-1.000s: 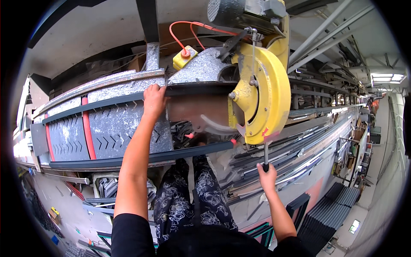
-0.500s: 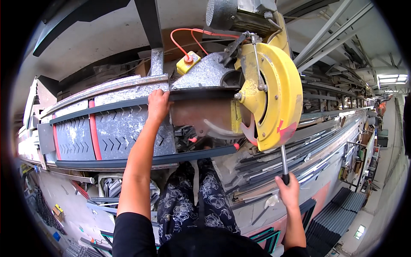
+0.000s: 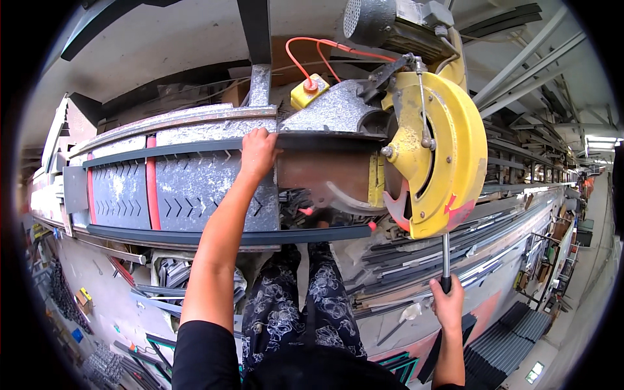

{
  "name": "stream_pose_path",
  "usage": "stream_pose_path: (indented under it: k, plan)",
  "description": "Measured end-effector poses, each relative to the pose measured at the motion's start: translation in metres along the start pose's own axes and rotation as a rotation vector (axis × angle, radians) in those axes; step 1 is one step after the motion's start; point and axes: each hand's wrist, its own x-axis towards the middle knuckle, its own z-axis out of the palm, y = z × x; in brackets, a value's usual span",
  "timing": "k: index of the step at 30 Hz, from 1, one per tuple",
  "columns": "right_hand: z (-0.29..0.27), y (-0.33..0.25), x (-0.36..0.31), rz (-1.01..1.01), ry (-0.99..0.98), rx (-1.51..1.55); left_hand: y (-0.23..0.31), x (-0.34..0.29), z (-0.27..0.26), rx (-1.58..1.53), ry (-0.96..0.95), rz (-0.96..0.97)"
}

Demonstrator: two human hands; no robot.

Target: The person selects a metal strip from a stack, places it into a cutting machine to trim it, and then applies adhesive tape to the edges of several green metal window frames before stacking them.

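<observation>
A large cut-off saw with a yellow round blade guard (image 3: 458,149) stands at the right end of a long bench. My right hand (image 3: 448,303) is closed round the black grip of its metal handle (image 3: 446,253), below the guard. Along the bench's far side lies a dark grey profile (image 3: 188,148), and my left hand (image 3: 260,155) grips it near the fence, left of the blade. A second dark grey profile (image 3: 305,234) runs along the near edge, its right end tipped in pink. The guard hides most of the blade.
Behind the saw sits a motor (image 3: 370,23); an orange cable runs to a yellow switch box (image 3: 309,94). Red strips (image 3: 153,188) cross the bench bed. Offcuts lie in the gap below the blade. Long metal profiles (image 3: 416,260) are stacked on the right, with ribbed dark bars (image 3: 513,338) nearer.
The view has shifted, so the bench and saw appear further right. The handle and my right hand sit slightly lower in the picture. Both hands keep their hold.
</observation>
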Motion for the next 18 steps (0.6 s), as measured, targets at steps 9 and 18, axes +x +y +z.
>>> stream_pose_path:
  k: [9,18]
  plan:
    - [-0.003,-0.003,-0.001,0.002,-0.007,-0.005,-0.005,0.000,0.000,-0.050,-0.004,-0.022]
    - [0.005,0.008,0.006,0.017,-0.010,-0.011,-0.006,0.001,0.002,-0.085,-0.010,-0.012]
